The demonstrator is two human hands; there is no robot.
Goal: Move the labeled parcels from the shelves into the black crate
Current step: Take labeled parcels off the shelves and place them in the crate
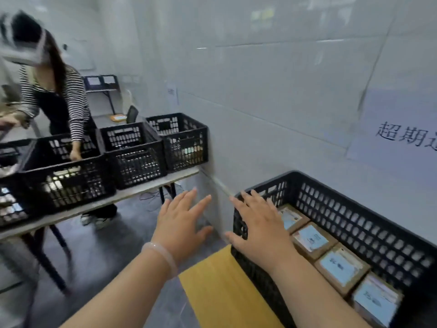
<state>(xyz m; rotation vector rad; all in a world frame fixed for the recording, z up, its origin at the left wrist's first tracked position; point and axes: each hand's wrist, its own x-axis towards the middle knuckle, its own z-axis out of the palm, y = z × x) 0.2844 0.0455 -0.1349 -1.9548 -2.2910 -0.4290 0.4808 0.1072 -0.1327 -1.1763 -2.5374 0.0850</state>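
A black perforated crate (369, 223) stands at the lower right on a yellow wooden surface (220, 290). Inside it lie several brown cardboard parcels with pale blue labels (309, 240), side by side in a row. My right hand (257, 228) hovers flat over the crate's near left corner, fingers spread, holding nothing. My left hand (182, 223), with a pale bracelet on the wrist, is spread open in the air to the left of the crate, above the floor. No shelves are in view.
Another person in a striped top (54, 95) reaches into one of several black crates (132, 155) on a long table (99, 204) at the left. A white wall with a printed paper sign (399, 136) runs behind my crate. Dark floor lies between the tables.
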